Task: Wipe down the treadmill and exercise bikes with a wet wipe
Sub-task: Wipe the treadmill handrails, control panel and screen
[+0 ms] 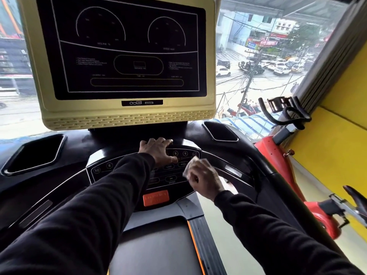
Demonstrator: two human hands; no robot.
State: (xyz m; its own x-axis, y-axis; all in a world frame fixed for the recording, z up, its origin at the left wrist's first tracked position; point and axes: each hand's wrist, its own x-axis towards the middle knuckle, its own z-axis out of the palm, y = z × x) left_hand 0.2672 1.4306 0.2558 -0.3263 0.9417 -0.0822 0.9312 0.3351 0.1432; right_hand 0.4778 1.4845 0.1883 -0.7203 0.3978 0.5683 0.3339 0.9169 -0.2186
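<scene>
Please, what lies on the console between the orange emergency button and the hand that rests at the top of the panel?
In the head view, between the orange emergency button and the left hand lies the black button panel with round keys; the left sleeve covers part.

Head view looks forward and down, close over the treadmill console [143, 171].

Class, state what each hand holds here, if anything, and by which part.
Right hand grips a bunched wet wipe by its lower part. Left hand holds nothing, resting on the button panel.
</scene>
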